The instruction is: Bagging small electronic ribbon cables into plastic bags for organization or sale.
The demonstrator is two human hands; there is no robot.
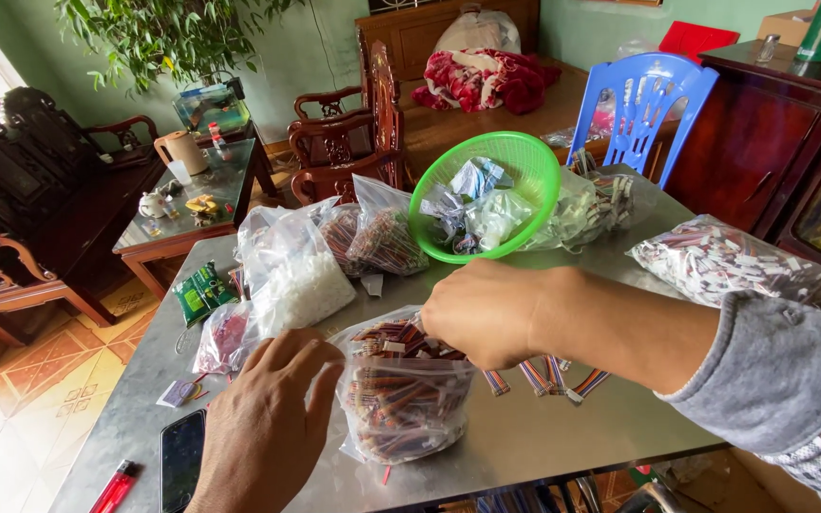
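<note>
Glossy plastic bag (401,404), brushed-metal table (544,432)

Clear plastic bag of striped cable pieces (401,394) at table front, between both hands. Behind it, clear bags of white bits (298,275) and brownish parts (384,237). Small green packet (201,292) at left. Dark phone screen (181,460) near front edge.
</note>
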